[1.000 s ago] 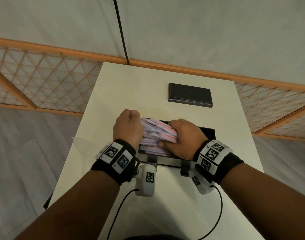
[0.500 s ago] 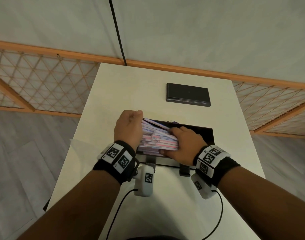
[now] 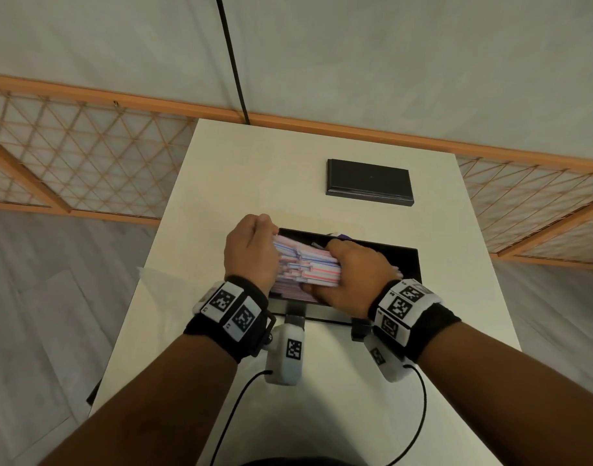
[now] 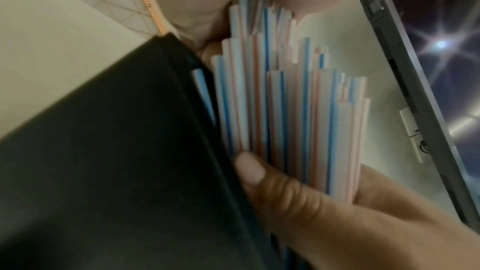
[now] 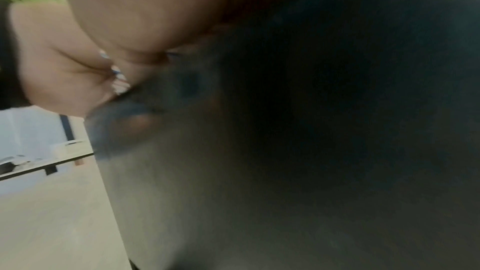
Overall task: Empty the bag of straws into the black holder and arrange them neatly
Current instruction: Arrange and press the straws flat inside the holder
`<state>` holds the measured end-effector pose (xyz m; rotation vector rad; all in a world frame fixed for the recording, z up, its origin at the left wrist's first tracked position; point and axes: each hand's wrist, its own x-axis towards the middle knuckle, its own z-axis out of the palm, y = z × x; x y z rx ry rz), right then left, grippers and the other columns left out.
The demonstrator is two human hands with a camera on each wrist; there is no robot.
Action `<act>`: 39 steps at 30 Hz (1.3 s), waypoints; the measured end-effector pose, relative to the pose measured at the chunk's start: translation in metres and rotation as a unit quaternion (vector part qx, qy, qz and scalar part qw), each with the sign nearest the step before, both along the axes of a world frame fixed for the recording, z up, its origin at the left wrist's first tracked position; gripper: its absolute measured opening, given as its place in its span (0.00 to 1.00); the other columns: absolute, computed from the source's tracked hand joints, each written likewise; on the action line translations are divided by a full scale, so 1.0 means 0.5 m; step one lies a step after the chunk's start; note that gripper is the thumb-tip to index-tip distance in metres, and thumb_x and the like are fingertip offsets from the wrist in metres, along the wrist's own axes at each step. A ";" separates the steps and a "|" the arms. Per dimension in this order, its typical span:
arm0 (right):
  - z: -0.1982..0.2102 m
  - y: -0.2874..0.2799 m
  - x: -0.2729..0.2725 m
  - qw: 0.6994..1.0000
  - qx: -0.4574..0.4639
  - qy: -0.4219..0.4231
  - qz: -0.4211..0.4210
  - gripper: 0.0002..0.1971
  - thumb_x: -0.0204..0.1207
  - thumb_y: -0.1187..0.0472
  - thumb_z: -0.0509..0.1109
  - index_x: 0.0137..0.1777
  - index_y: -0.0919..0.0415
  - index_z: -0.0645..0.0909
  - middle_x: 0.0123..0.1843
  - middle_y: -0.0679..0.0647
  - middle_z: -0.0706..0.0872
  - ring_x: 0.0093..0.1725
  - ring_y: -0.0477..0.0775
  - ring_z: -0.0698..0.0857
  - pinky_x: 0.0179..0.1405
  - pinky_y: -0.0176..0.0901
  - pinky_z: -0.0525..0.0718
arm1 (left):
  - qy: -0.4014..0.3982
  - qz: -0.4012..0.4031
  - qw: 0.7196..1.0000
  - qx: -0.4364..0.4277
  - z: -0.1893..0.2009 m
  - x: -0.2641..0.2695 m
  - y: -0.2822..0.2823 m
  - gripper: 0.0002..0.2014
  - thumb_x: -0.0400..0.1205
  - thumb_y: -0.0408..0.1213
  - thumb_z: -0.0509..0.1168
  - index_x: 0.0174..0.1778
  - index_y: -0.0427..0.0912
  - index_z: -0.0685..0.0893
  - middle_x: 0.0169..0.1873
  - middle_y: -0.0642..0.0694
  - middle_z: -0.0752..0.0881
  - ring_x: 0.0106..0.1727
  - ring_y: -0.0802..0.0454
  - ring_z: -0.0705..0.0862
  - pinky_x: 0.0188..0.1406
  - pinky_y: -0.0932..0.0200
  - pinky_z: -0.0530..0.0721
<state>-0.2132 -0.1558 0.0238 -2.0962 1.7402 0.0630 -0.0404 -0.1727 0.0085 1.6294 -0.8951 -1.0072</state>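
The white table (image 3: pixel 228 183) fills the middle of the head view, its near end cut off by the frame's bottom edge. At centre sits the black holder (image 3: pixel 410 264), largely hidden under both hands. The striped straws (image 3: pixel 305 264) lie bundled inside it, ends uneven in the left wrist view. The left hand (image 3: pixel 251 252) clasps the bundle's left end, thumb pressed on the straws; the right hand (image 3: pixel 350 275) curls over the right end. A black flat box (image 3: pixel 369 181) rests upper centre, well apart. The right wrist view is mostly dark blur.
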 end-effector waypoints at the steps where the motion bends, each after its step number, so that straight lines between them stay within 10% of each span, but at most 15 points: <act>1: 0.004 0.000 0.001 1.000 -0.008 -0.010 0.002 0.27 0.66 0.27 0.68 0.54 0.45 0.71 0.46 0.42 0.81 0.47 0.51 0.84 0.54 0.53 0.85 | 0.016 0.007 1.000 0.001 0.002 0.002 -0.002 0.18 0.88 0.39 0.58 0.30 0.45 0.78 0.27 0.50 0.80 0.32 0.50 0.80 0.39 0.53 0.79; 7: -0.005 -0.003 -0.003 0.999 0.000 0.044 0.007 0.37 0.61 0.19 0.61 0.60 0.46 0.71 0.56 0.45 0.83 0.54 0.53 0.83 0.59 0.58 0.81 | 0.004 -0.066 0.997 0.048 -0.004 -0.009 -0.001 0.24 0.88 0.63 0.46 0.56 0.48 0.77 0.54 0.49 0.81 0.60 0.48 0.80 0.68 0.46 0.76; 11: -0.002 0.008 -0.023 0.999 0.002 0.033 -0.001 0.46 0.57 0.15 0.57 0.67 0.48 0.71 0.62 0.47 0.82 0.59 0.53 0.81 0.62 0.58 0.81 | 0.118 -0.001 0.992 0.051 -0.006 -0.006 -0.001 0.28 0.87 0.66 0.47 0.74 0.51 0.73 0.59 0.56 0.80 0.59 0.59 0.82 0.63 0.54 0.77; 14: 0.008 0.024 -0.048 1.000 -0.025 0.012 -0.007 0.49 0.59 0.16 0.58 0.73 0.50 0.70 0.66 0.49 0.81 0.64 0.55 0.79 0.66 0.57 0.79 | 0.083 0.007 0.995 0.053 -0.003 0.003 -0.008 0.22 0.87 0.61 0.52 0.65 0.49 0.77 0.55 0.56 0.80 0.63 0.49 0.82 0.67 0.46 0.78; 19: 0.015 0.035 -0.086 1.000 -0.018 0.015 -0.016 0.44 0.60 0.20 0.59 0.70 0.49 0.74 0.61 0.47 0.81 0.60 0.52 0.79 0.64 0.53 0.80 | -0.060 -0.065 0.991 0.102 0.014 0.012 -0.005 0.23 0.89 0.53 0.54 0.33 0.43 0.70 0.30 0.48 0.74 0.30 0.47 0.72 0.35 0.53 0.69; 26: -0.018 0.022 -0.059 0.999 0.017 -0.022 0.018 0.35 0.64 0.24 0.61 0.63 0.47 0.80 0.49 0.46 0.77 0.50 0.51 0.81 0.55 0.48 0.83 | -0.191 -0.093 0.973 0.093 0.018 0.002 0.030 0.28 0.91 0.53 0.51 0.32 0.36 0.75 0.32 0.43 0.80 0.33 0.49 0.74 0.41 0.53 0.68; 31: -0.026 0.015 -0.043 0.999 0.049 -0.012 0.012 0.40 0.62 0.20 0.55 0.68 0.44 0.77 0.60 0.48 0.83 0.59 0.52 0.82 0.62 0.51 0.83 | -0.171 -0.084 0.978 0.087 0.023 0.002 0.019 0.31 0.93 0.51 0.48 0.39 0.32 0.85 0.39 0.39 0.87 0.43 0.39 0.82 0.47 0.52 0.74; 35: -0.012 0.002 -0.040 0.998 0.053 -0.004 0.015 0.42 0.54 0.16 0.55 0.59 0.43 0.81 0.49 0.48 0.78 0.50 0.53 0.82 0.55 0.53 0.85 | -0.120 -0.043 0.989 0.072 0.021 0.006 0.012 0.30 0.92 0.53 0.50 0.29 0.40 0.81 0.30 0.42 0.83 0.43 0.32 0.85 0.54 0.43 0.85; 39: 0.000 0.010 -0.036 0.999 0.046 0.006 0.010 0.42 0.56 0.16 0.53 0.58 0.46 0.78 0.49 0.45 0.77 0.49 0.51 0.80 0.56 0.56 0.83 | -0.096 -0.069 0.988 0.096 0.021 -0.003 0.011 0.24 0.91 0.57 0.49 0.55 0.38 0.78 0.47 0.45 0.84 0.56 0.38 0.83 0.55 0.49 0.76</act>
